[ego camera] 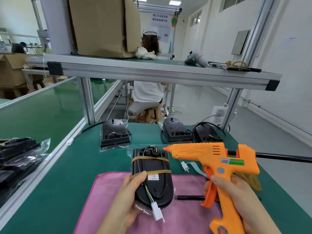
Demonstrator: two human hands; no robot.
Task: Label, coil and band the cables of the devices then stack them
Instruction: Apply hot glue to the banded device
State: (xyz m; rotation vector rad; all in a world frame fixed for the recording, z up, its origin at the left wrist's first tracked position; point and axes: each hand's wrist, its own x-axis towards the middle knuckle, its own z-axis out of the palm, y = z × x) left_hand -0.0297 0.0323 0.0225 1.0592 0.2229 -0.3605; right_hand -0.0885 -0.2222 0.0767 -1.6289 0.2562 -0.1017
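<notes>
At 6 o'clock on the bench (81, 166), the left hand (125, 200) grips a labelled, 2-band device (155, 188), the right hand (239, 191) a glue gun (207, 157) — 3 more devices (114, 132) at 12 o'clock seem undone.

Bright, even | lit from ceiling panels (174, 2) and windows (195, 18) far beyond the fingers (219, 179) | faint soft shadows below them | sharp near fingers, hazier beyond | straight lines bowed, smeared toward edges

Green bench (67, 183) — a pink cloth (185, 220) covers its near part, a white plug (184, 166) lies just beyond it. Along the far edge: left device (115, 134) on plastic wrap — middle device (176, 130) and right device (206, 133) side by side.
</notes>
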